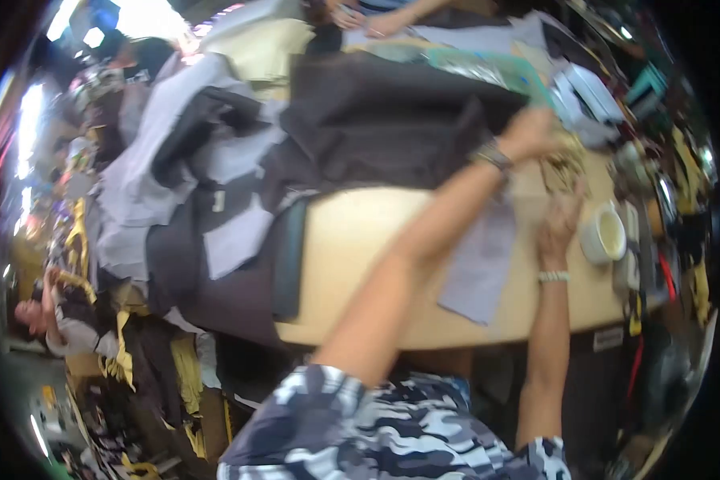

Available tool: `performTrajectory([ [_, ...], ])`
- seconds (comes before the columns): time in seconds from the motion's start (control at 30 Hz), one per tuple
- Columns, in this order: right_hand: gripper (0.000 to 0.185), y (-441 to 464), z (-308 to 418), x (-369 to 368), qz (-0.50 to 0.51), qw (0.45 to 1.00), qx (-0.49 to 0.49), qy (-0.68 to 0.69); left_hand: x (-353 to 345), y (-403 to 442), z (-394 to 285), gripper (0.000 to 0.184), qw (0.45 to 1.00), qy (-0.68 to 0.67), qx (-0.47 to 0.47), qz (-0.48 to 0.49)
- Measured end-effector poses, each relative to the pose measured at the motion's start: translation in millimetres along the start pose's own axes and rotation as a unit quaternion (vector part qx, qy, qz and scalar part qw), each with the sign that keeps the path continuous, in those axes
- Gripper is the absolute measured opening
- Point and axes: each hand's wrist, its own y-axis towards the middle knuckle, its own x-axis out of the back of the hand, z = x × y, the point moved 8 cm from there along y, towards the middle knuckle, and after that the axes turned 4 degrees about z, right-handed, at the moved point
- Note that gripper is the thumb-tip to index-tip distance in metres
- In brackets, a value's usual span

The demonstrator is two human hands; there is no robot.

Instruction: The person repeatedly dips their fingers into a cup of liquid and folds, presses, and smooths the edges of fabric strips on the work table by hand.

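Tan bundle: a small, crumpled-looking, brownish-gold heap [566, 166] on the desk [352, 256], between the two hands; motion blur hides its material and edges.
Left hand: the hand [528, 134] with the dark wristwatch [494, 155] reaches over the bundle's far side, fingers bent toward it; whether they grip it I cannot tell.
Right hand: the hand [560, 220] with the pale beaded bracelet [554, 277] is at the bundle's near side, fingers pointing up to it; its grip is too blurred to judge.
White cup: just right of the right hand stands a cup [590, 243]; its inside looks yellowish, but whether that is contents or the wall is unclear.
Pale box: beyond the left hand and to its right sits a bluish-white box [589, 93], its contents unreadable.
Green-edged package: a clear plastic package [488, 69] lies beyond the left hand, past the dark cloth.
Dark cloth: a broad, creased cloth [376, 120] spreads left of the left hand.
Grey strip: a flat strip [478, 272] lies between the forearms, partly covered by the left one.
Cut pieces: grey and dark fabric pieces [136, 196] overlap far left of both hands.
Co-worker: another person's hands [386, 24] are across the desk, beyond the dark cloth.
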Motion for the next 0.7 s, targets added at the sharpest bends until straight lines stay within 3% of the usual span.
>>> performTrajectory([
  [0.03,0.054,0.4,6.9,3.3,-0.006,1.000,0.000,0.000,35.6,-22.2,-28.1,0.045,0.999,0.020,-0.039,-0.016],
  [0.07,0.054,-1.6,15.6,8.0,-0.014,1.000,0.001,0.003,62.6,-47.4,-37.5,0.035,0.996,-0.086,-0.014,-0.036],
  [0.2,0.057,-10.4,49.8,26.8,-0.010,1.000,0.026,0.005,127.4,-112.9,-48.6,0.022,0.995,-0.065,-0.063,-0.047],
  [0.27,0.060,-21.0,80.0,29.4,0.007,0.998,0.054,0.022,136.8,-143.5,-41.9,0.019,0.999,-0.031,0.012,-0.026],
  [0.37,0.069,-49.3,109.6,20.0,0.085,0.996,-0.024,-0.032,118.1,-170.8,-19.7,0.018,0.998,0.031,0.035,-0.034],
  [0.4,0.073,-55.7,107.7,17.7,0.139,0.985,-0.096,-0.029,114.5,-177.5,-25.2,0.015,0.991,0.115,-0.011,-0.071],
  [0.47,0.082,-72.7,102.1,15.9,0.242,0.941,-0.236,-0.018,104.8,-191.2,-31.1,0.012,0.980,0.155,-0.023,-0.124],
  [0.5,0.089,-79.0,104.7,19.4,0.237,0.943,-0.229,-0.052,101.0,-199.1,-36.6,0.010,0.971,0.153,-0.064,-0.171],
  [0.6,0.095,-102.3,119.7,23.6,0.177,0.973,-0.090,-0.119,81.3,-222.1,-39.0,0.015,0.980,0.161,0.008,-0.119],
  [0.63,0.096,-107.9,124.4,21.8,0.164,0.975,-0.057,-0.140,69.6,-224.1,-28.4,0.020,0.979,0.178,0.096,-0.022],
  [0.7,0.090,-113.8,107.5,16.3,0.210,0.966,-0.148,-0.028,53.3,-241.6,-8.1,0.030,0.926,0.208,0.263,0.173],
])
